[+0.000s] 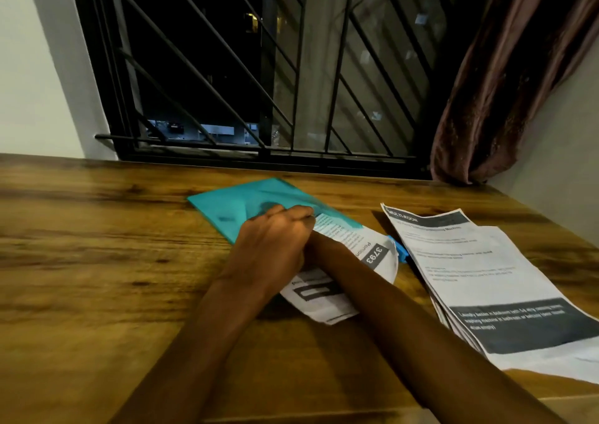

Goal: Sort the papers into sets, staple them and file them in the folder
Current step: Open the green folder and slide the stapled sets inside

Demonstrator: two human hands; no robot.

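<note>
- A wooden bench [97,261] with dark, streaky grain fills the near half of the room and runs up to the far wall.
- A teal folder [233,206] lies flat at the middle of the bench, towards the far side, turned at an angle.
- A set of printed sheets [366,248] sticks out of the folder's near right end. Its far part is tucked under the teal cover, and a dark label on it reads 3793.
- The left grip [275,238] rests on the folder where the sheets go in, with its fingers curled onto the cover.
- The right forearm [389,310] crosses over the sheets. The right grip is hidden under the left one, so I cannot tell how its fingers lie.
- A loose stack of papers [486,271] with grey header bands lies on the right of the bench, fanned at its near end.
- A small blue object [401,253] peeks out between the sheets and that stack, too hidden to identify.
- Behind the bench is a window [207,66] with black slanted bars and darkness outside.
- A brown curtain [505,83] hangs bunched at the far right, and a pale wall [32,66] stands at the left.
</note>
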